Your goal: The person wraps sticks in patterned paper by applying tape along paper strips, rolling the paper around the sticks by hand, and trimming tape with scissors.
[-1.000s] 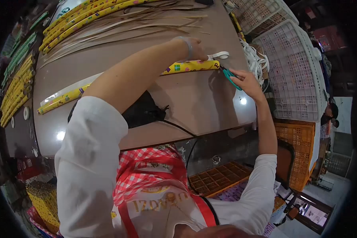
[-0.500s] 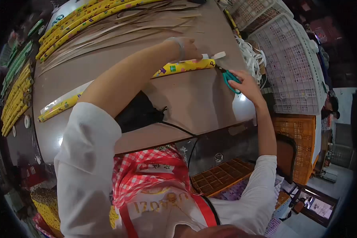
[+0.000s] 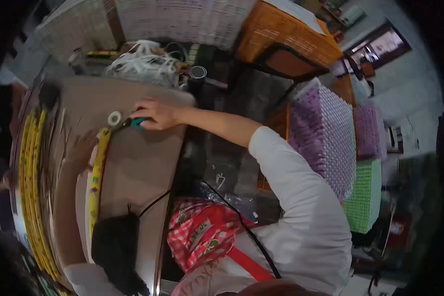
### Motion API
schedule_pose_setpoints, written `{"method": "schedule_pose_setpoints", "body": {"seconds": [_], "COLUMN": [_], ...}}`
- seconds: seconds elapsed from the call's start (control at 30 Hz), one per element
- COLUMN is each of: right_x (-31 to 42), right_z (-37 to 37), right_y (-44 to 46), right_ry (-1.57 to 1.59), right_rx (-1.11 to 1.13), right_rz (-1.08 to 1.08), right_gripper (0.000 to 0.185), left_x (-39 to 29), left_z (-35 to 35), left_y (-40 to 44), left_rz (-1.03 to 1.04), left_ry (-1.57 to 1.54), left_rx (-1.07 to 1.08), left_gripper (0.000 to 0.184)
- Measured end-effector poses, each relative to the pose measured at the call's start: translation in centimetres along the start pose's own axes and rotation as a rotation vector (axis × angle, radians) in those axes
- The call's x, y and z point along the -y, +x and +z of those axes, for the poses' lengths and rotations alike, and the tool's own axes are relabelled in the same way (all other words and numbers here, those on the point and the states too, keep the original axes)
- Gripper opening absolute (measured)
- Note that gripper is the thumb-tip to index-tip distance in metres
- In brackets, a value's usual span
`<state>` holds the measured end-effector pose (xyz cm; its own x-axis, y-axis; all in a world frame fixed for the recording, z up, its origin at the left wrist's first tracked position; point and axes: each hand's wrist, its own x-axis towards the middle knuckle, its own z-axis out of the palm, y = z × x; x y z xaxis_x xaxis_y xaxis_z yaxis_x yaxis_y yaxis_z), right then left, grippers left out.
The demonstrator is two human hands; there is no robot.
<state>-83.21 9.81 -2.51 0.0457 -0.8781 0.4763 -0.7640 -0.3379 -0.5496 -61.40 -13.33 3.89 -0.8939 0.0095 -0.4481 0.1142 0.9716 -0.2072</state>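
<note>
A long yellow printed roll (image 3: 97, 172) lies on the table, its far end by the scissors. In my right hand (image 3: 155, 114) are teal-handled scissors (image 3: 137, 121), with the dark blades at the tip of the roll. Whether the blades are apart or together is too blurred to tell. My left hand (image 3: 85, 146), smeared by motion, is curled against the roll's left side near that end. A small white ring (image 3: 114, 118), like a tape roll, sits just beyond the tip. Below my left hand, a black cloth bag (image 3: 116, 241) covers the near part of the roll.
Several yellow rolls (image 3: 32, 197) lie along the table's left side. White straps (image 3: 145, 64) are heaped past the far edge, near an orange crate (image 3: 286, 42). A black cord (image 3: 155, 202) crosses the table edge. Purple and green stacks (image 3: 325, 138) stand at right.
My view has swung to the right, so the table now runs up the left side. The scissors have come to the roll's tip; my left hand stays by that end.
</note>
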Motion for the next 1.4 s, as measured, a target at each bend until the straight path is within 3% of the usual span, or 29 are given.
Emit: {"method": "schedule_pose_setpoints", "body": {"seconds": [0.07,0.23,0.27,0.3,0.33,0.37,0.4,0.47,0.5,0.57,0.7,0.73,0.77,0.8,0.87,0.97,1.03,1.1,1.17,1.23,1.27,1.33,1.4], "right_x": [1.5,0.8,0.9,0.3,0.5,1.0,0.4,1.1,0.6,0.5,1.7,1.1,0.6,1.5,1.2,0.0,-1.1,2.5,3.9,8.7,7.3,6.6,4.3], "right_z": [-1.0,-0.7,-0.5,-0.2,-0.5,-1.0,0.0,-1.2,-0.5,-1.0,-0.9,-1.4,-1.1,-0.7,-0.8,-1.0,-1.3,-0.2,1.6,2.9,3.3,3.1,2.7], "right_y": [-0.1,-0.4,-0.3,-0.3,-0.2,-0.3,-0.6,0.0,-0.1,0.3,1.0,1.4,1.0,1.0,1.3,1.2,1.2,2.1,3.3,5.6,6.2,7.1,7.2], "right_ry": [-0.197,-0.203,-0.219,-0.071,-0.143,-0.200,-0.199,-0.173,-0.217,-0.237,-0.233,-0.282,-0.304,-0.171,-0.308,-0.569,-0.620,-0.608,-0.555,-0.712,-0.729,-0.710,-0.711], "right_rx": [0.004,-0.117,-0.151,-0.136,-0.162,-0.184,-0.265,-0.137,-0.212,-0.141,-0.178,-0.143,-0.183,-0.162,-0.143,-0.204,-0.186,-0.140,-0.028,0.094,0.074,0.045,0.084], "right_rz": [-0.012,-0.030,-0.022,0.020,0.003,-0.026,-0.006,0.066,0.052,0.062,0.020,-0.102,-0.104,0.040,-0.061,-0.206,-0.228,-0.195,-0.204,-0.161,-0.137,0.110,0.085], "right_gripper": [0.030,0.027,0.024,0.025,0.025,0.026,0.025,0.024,0.024,0.023,0.017,0.017,0.017,0.018,0.019,0.017,0.015,0.015,0.023,0.027,0.033,0.039,0.050], "left_x": [0.4,-0.2,-0.3,-0.4,-0.4,-2.3,-2.6,-3.5,-3.7,-3.5,-6.9,-8.2,-10.0,-11.5,-15.2,-21.5,-24.6,-26.7,-27.6,-27.3,-26.7,-25.8,-24.8], "left_z": [0.5,0.2,-0.1,0.7,1.8,-1.0,-1.1,-1.4,1.1,5.1,9.4,11.0,12.1,14.8,18.5,21.5,23.0,22.0,20.9,19.5,18.7,18.5,17.6], "left_y": [0.4,0.5,0.2,0.1,-0.7,-2.2,-3.2,-6.8,-9.1,-13.9,-27.0,-30.4,-33.3,-36.5,-41.4,-45.2,-46.2,-45.2,-44.1,-42.8,-42.2,-41.1,-39.3], "left_rz": [0.013,-0.106,-0.149,-0.180,-0.224,-0.329,-0.359,-0.527,-0.528,-0.595,-0.921,-1.029,-1.165,-1.241,-1.450,-1.768,-1.740,-1.686,-1.695,-1.600,-1.552,-1.475,-1.422], "left_ry": [0.007,0.031,0.015,0.055,0.090,0.000,-0.128,-0.308,-0.359,-0.263,-0.502,-0.529,-0.621,-0.617,-0.583,-0.487,-0.342,-0.198,-0.140,-0.177,-0.156,-0.348,-0.367], "left_rx": [-0.004,0.059,0.113,0.033,-0.031,0.049,-0.001,-0.037,-0.228,-0.398,-0.473,-0.476,-0.579,-0.696,-0.867,-0.871,-0.843,-0.924,-0.895,-0.957,-0.897,-0.911,-0.838], "left_gripper": [0.099,0.101,0.099,0.095,0.091,0.077,0.071,0.060,0.056,0.048,0.030,0.030,0.025,0.023,0.018,0.019,0.020,0.025,0.032,0.036,0.037,0.042,0.044]}}
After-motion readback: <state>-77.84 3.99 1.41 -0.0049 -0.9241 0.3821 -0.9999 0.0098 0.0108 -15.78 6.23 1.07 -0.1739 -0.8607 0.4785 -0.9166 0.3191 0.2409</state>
